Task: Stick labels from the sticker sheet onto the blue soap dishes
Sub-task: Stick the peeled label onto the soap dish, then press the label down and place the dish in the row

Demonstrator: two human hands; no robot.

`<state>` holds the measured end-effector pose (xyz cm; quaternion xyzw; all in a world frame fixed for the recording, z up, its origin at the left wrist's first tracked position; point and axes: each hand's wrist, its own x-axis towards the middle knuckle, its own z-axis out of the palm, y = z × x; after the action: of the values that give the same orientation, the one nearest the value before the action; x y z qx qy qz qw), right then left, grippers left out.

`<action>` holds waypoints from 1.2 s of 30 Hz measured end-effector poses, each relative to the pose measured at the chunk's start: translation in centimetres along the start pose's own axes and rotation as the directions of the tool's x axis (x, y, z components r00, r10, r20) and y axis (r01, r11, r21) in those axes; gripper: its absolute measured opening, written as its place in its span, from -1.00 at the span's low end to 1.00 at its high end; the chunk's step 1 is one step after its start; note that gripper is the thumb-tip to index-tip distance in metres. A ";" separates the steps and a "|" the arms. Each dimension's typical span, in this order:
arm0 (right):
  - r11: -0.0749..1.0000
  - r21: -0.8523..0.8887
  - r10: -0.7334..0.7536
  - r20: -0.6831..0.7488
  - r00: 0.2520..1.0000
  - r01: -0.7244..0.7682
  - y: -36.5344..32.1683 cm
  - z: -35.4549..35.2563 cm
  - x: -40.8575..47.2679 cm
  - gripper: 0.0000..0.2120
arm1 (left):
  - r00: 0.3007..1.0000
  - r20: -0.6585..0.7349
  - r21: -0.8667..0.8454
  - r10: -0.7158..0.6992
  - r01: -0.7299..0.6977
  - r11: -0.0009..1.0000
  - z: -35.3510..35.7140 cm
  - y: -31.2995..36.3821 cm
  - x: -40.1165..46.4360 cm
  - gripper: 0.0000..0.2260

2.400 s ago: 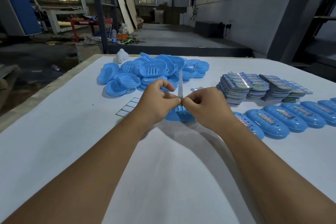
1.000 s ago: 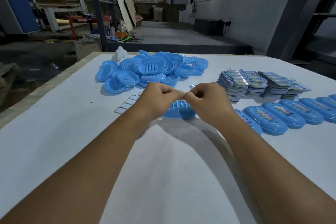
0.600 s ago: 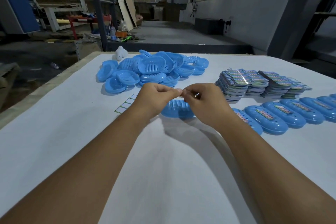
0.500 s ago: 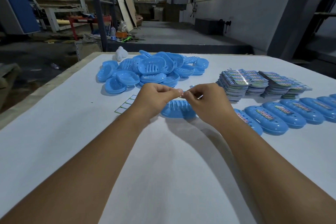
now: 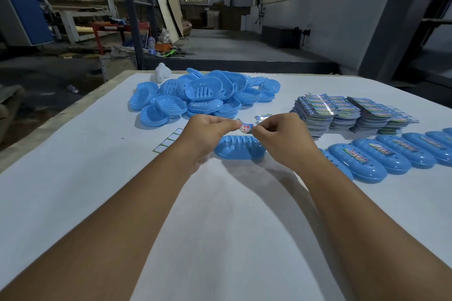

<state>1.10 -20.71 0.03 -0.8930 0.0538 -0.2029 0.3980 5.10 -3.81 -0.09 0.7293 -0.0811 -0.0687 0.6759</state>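
Left hand (image 5: 208, 129) and right hand (image 5: 281, 134) are each pinched on one end of a label (image 5: 246, 127), held stretched just above a dish (image 5: 239, 148) at frame centre. Step judged: label peeled, placement pending. Next, it is to be lowered squarely and pressed flat; labelled dishes (image 5: 396, 154) are lined up at right.

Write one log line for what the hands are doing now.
left hand: pinches label | right hand: pinches label | label: above soap dish | stuck: not yet
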 end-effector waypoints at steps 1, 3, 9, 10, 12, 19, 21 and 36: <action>1.000 -0.001 0.005 0.000 1.000 -0.005 0.0 0.0 0.0 -0.66 | 1.000 -0.007 0.018 -0.007 0.008 1.000 -0.1 -0.1 0.0 -0.90; 1.000 0.009 0.013 -0.011 1.000 -0.013 0.1 0.0 0.0 -0.67 | 1.000 -0.016 0.047 -0.020 0.021 0.999 -0.1 -0.1 0.1 -0.90; 0.999 0.047 0.007 -0.014 1.000 -0.006 0.6 0.0 0.2 -0.54 | 1.000 -0.004 0.044 -0.020 0.020 0.999 0.0 0.1 -0.4 -0.86; 1.000 0.026 0.005 -0.007 1.000 -0.005 0.8 0.0 0.3 -0.54 | 1.000 -0.013 0.075 -0.012 0.013 0.997 0.0 -0.1 -0.3 -0.85; 1.000 -0.001 0.009 0.009 1.000 -0.009 1.0 0.1 0.3 -0.55 | 0.997 -0.066 0.207 0.046 -0.031 0.978 0.0 -0.6 -0.1 -0.86; 0.988 -0.157 0.014 0.042 0.999 -0.007 1.3 0.8 0.7 -0.57 | 0.965 -0.144 0.601 0.220 -0.091 0.794 0.0 -1.5 0.2 -0.81; 0.983 -0.180 0.036 0.048 0.998 -0.026 1.3 1.0 0.8 -0.57 | 0.966 -0.147 0.616 0.214 -0.080 0.784 0.0 -1.5 0.3 -0.80; 0.976 -0.207 0.074 0.038 0.997 -0.064 1.1 1.1 0.7 -0.73 | 0.978 -0.144 0.630 0.149 -0.026 0.776 -0.1 -1.3 0.3 -0.81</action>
<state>2.28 -20.86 -1.25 -0.9314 0.0963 -0.1618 0.3114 5.40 -3.68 -1.40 0.9105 -0.0699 0.0619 0.4028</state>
